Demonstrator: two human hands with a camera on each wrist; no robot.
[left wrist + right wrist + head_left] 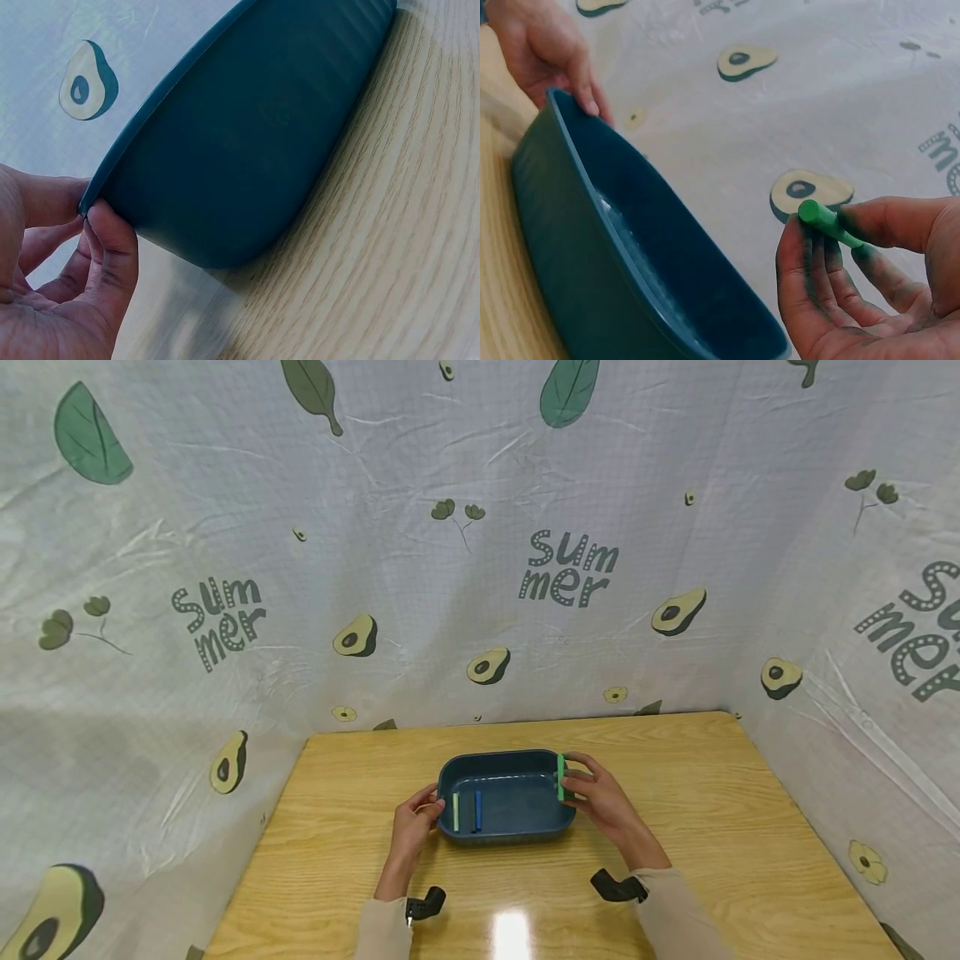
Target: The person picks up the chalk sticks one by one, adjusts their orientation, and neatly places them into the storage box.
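A dark teal oblong basin (517, 841) rests on the table. At its left end my left hand (413, 828) pinches the rim between thumb and fingers; the left wrist view shows this hand (67, 262) at the lip. My right hand (603, 797) holds a bright green chalk stick (560, 777) over the basin's right end. In the right wrist view the chalk (826, 221) sits between thumb and fingertips, which are smudged dark green. Inside the basin, toward the left, lie a pale green stick (456, 812) and a blue stick (478, 810), roughly parallel.
The wooden table (330, 860) runs back to a hanging white sheet (420, 585) printed with avocados and leaves. More sheet hangs along the left and right sides. Black camera mounts (426, 903) are strapped on both wrists.
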